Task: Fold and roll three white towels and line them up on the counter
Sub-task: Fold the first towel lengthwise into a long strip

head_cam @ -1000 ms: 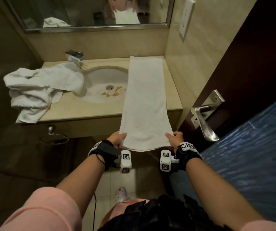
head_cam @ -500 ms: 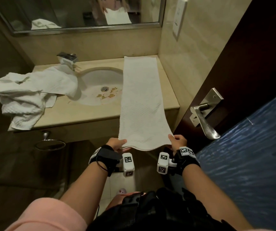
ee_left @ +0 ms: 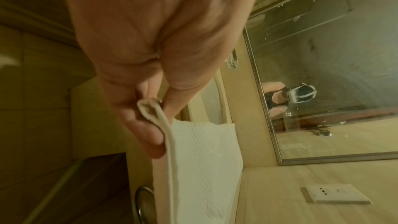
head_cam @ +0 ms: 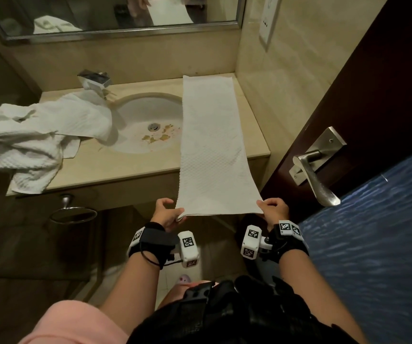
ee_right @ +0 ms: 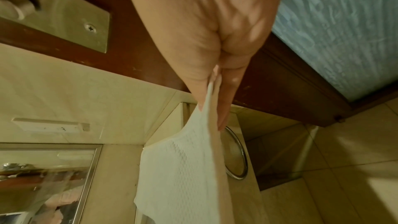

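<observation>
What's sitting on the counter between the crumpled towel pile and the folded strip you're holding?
In the head view, the sink basin, stained near its drain, lies between the crumpled towels and the folded towel.

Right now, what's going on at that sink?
A person is working on a long folded white towel laid along the right side of the counter, its near end overhanging the front edge. The left hand and right hand each pinch a near corner, holding that end up off the counter. It is folded into a strip but not yet rolled. A crumpled heap of white towels lies left of the sink, unfolded.
</observation>
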A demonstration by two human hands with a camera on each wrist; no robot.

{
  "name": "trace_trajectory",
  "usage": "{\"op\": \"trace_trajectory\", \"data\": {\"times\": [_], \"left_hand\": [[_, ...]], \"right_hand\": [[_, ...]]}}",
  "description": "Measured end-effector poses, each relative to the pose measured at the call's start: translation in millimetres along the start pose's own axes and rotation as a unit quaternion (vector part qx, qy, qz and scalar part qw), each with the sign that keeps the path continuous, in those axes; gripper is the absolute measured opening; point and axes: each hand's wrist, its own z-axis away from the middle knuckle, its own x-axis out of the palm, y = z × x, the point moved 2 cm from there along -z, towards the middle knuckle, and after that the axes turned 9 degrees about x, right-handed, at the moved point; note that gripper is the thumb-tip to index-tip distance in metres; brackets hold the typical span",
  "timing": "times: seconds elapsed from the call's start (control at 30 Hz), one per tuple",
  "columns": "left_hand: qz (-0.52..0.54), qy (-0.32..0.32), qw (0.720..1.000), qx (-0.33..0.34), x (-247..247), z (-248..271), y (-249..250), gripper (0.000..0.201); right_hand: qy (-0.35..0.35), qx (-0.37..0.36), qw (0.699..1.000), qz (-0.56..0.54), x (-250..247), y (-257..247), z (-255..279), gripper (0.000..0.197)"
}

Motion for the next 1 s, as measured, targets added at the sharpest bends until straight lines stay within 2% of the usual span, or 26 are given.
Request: {"op": "trace_trajectory", "data": {"times": [0.1,0.2,0.33,0.5,0.63,0.73,0.83,0.93,1.0], "left_hand": [[0.008,-0.049,0.999,0.010,-3.9,1.0,5.2,0.029],[0.039,-0.085,0.996,0.004,-6.2,4.5,8.9,0.031],[0.128,-0.099,0.986,-0.029,-8.2,14.2,16.4,0.027],[0.195,-0.111,0.974,-0.019,-11.9,17.7,26.9,0.045],[0.200,-0.106,0.974,-0.027,-18.5,15.1,31.1,0.039],[0.217,-0.112,0.969,-0.037,-23.4,9.6,33.0,0.038],[0.201,-0.122,0.972,-0.018,-25.2,7.4,35.7,0.028],[0.192,-0.103,0.976,0.002,-23.0,2.9,35.0,0.021],[0.178,-0.087,0.980,0.002,-19.5,-1.5,33.8,0.016]], "right_hand": [[-0.031,-0.018,0.999,0.006,0.2,-0.3,-0.5,0.017],[-0.082,-0.038,0.996,0.010,0.5,-2.3,2.2,0.021],[-0.168,-0.001,0.983,-0.069,3.1,-8.2,9.9,0.028],[-0.179,0.026,0.964,-0.194,2.2,-21.4,16.2,0.019],[-0.208,0.009,0.939,-0.274,0.5,-19.8,17.9,0.019],[-0.234,0.001,0.931,-0.280,2.1,-18.8,22.4,0.021],[-0.249,0.004,0.933,-0.260,3.5,-20.8,24.8,0.022],[-0.239,-0.005,0.945,-0.222,4.1,-27.0,25.7,0.030],[-0.220,0.003,0.951,-0.215,5.3,-30.8,25.3,0.023]]}}
